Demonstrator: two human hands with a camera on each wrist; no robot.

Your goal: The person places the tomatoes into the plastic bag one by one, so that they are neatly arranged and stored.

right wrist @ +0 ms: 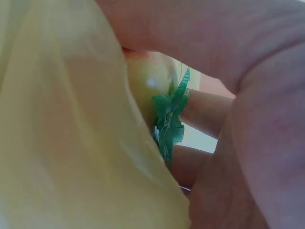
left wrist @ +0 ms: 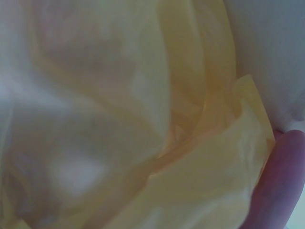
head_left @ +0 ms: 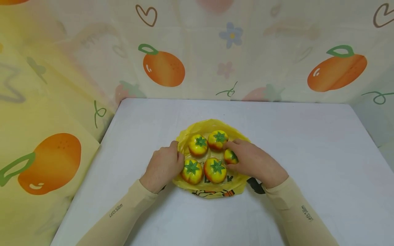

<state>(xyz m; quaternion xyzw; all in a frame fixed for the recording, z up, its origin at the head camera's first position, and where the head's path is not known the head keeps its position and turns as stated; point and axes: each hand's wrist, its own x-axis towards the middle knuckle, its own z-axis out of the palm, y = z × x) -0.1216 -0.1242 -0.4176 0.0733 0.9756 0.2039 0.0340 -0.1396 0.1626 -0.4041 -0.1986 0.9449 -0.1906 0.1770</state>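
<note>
A thin yellow plastic bag (head_left: 212,123) lies spread with its mouth wide, dark print on its front. Several yellow-and-red artificial tomatoes (head_left: 215,169) with green star-shaped leaf tops sit inside the mouth. My left hand (head_left: 164,165) grips the bag's left rim; in the left wrist view, crumpled yellow film (left wrist: 200,181) covers most of the picture beside one finger. At the right side, my right hand (head_left: 257,160) holds an artificial tomato (head_left: 230,156) between thumb and fingers. The right wrist view shows its green leaf top (right wrist: 169,119), with the bag film partly hiding the fruit.
The bag rests on a white table (head_left: 307,136). A cloth backdrop (head_left: 261,51) printed with oranges, hearts and flowers rises behind the table's far edge and along the left side. A dark bag part (head_left: 256,186) pokes out beneath my right wrist.
</note>
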